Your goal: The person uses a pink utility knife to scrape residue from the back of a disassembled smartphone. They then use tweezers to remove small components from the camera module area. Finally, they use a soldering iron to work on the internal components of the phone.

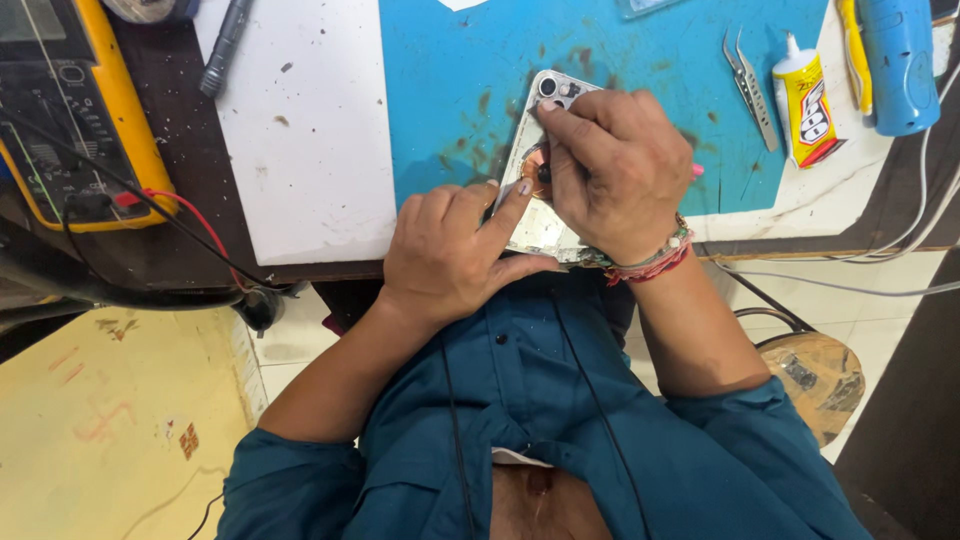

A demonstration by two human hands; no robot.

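A phone back panel with camera rings and a copper coil lies on the blue work mat near the table's front edge. My left hand presses on the panel's left side, forefinger stretched along its edge. Over the panel's middle, my right hand is closed around a small dark tool whose tip touches the area by the coil. A pink bit of the tool shows past the right hand. Beaded bracelets ring my right wrist.
A yellow multimeter with red and black leads stands at the left. Tweezers, a glue tube and a blue hot-air tool lie at the right. A white board sits beside the mat. A stool is below right.
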